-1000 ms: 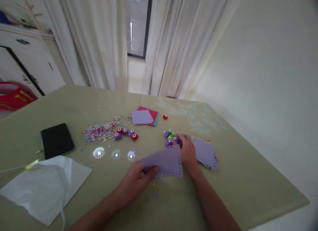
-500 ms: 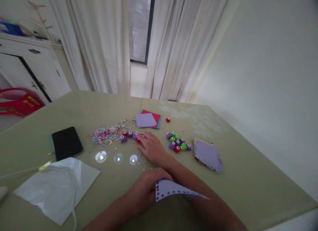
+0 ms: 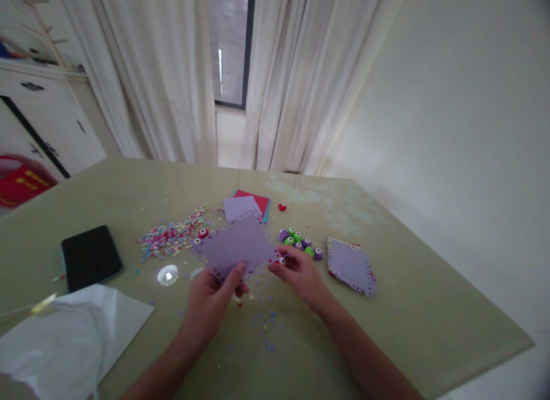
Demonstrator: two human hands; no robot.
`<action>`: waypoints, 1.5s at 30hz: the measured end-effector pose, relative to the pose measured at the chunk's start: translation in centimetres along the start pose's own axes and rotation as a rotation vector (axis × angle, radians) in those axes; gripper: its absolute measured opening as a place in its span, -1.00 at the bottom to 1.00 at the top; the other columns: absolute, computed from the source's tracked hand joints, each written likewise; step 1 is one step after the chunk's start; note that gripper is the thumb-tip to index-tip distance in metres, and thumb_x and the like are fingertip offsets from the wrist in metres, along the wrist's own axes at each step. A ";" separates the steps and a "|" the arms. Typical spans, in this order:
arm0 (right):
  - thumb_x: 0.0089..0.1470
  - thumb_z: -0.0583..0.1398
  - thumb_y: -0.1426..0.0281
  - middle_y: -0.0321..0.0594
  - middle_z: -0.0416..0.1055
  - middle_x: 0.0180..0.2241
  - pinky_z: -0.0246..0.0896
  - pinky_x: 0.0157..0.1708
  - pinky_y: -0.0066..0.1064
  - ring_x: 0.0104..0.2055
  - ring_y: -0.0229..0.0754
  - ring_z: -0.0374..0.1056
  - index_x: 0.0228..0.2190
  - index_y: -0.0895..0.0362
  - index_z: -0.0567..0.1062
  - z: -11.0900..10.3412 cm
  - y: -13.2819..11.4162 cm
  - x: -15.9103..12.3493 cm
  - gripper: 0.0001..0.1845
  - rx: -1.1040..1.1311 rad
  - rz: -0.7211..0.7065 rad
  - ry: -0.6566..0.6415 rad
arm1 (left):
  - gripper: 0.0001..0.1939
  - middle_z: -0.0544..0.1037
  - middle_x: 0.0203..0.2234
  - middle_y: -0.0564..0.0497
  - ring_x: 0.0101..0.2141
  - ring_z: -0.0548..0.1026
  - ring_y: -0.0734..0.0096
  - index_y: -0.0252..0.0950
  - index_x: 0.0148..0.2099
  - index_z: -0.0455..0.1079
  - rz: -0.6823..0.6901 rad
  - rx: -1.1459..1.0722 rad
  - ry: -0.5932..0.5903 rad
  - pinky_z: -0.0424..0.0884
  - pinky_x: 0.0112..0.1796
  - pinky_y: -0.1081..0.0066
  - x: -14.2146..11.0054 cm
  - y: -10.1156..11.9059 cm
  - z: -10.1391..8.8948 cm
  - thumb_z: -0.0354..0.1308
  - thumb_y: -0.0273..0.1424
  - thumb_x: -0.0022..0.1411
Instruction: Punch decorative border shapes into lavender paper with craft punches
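My left hand [image 3: 208,305] pinches a sheet of purple paper [image 3: 236,242], thumb on top, and holds it up off the table. Small holes run along the sheet's edges. At its right edge my right hand [image 3: 305,277] grips a small red paper punch [image 3: 281,262] with an eye on it. Beyond that hand lies a cluster of green and purple punches [image 3: 299,239]. Another red punch [image 3: 203,233] shows past the paper's left edge, where the sheet hides part of that row. Hole-edged purple paper [image 3: 350,265] lies stacked to the right.
Paper confetti [image 3: 169,238] is spread at the left, with more bits scattered near my hands. A black-screened device [image 3: 91,258] and a white sheet-like item with a cord [image 3: 69,342] lie at the left. Plain coloured paper [image 3: 237,206] and a lone red punch [image 3: 282,207] sit farther back.
My right hand let go of the punch cluster, reached left to the row of punches, and came back to the paper with a red punch. My left hand raised and flattened out the purple paper.
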State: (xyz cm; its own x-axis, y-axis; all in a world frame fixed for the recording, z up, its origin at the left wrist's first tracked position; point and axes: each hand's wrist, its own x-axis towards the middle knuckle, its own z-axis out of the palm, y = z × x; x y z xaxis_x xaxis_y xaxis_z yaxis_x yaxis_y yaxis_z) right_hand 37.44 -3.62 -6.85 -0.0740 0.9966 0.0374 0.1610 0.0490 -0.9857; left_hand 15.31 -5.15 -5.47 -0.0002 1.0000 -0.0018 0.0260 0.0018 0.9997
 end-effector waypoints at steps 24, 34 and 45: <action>-0.15 0.62 0.14 -0.33 0.46 -0.37 0.15 -0.38 -0.47 -0.40 -0.31 0.23 -0.26 0.07 0.71 -0.3 -1.6 -0.1 -0.56 0.561 0.139 0.133 | -0.63 0.52 -0.67 0.12 -0.60 0.47 0.37 -0.21 -0.50 0.50 -0.064 0.122 0.109 0.35 -0.56 0.47 1.2 0.0 -0.8 0.43 -0.03 -0.03; -0.16 0.62 0.12 -0.19 0.55 -0.15 0.36 -0.18 -0.35 -0.17 -0.13 0.42 -0.27 0.04 0.71 -0.2 -1.6 -0.7 -0.56 0.365 -0.010 -0.031 | -0.51 0.61 -0.58 0.02 -0.55 0.54 0.30 -0.27 -0.43 0.54 -0.077 0.109 -0.129 0.44 -0.55 0.44 0.8 -1.6 -1.2 0.39 0.08 0.18; -0.17 0.63 0.22 -0.28 0.54 -0.36 0.29 -0.24 -0.36 -0.30 -0.19 0.39 -0.33 0.12 0.67 -0.9 -2.2 -0.6 -0.59 0.252 0.022 -0.122 | -0.52 0.76 0.04 -0.08 -0.09 0.74 0.08 -0.12 0.20 0.64 0.182 0.253 -0.167 0.68 -0.13 0.29 0.8 -3.0 -1.1 0.42 -0.14 0.28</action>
State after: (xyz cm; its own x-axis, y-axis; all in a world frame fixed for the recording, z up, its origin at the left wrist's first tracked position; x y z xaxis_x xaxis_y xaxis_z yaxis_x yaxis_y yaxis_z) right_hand 38.04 -4.22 -4.55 -0.1937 0.9810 0.0105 -0.0846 -0.0061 -0.9964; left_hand 14.10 -4.36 -8.45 0.1899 0.9702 0.1506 0.2576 -0.1973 0.9459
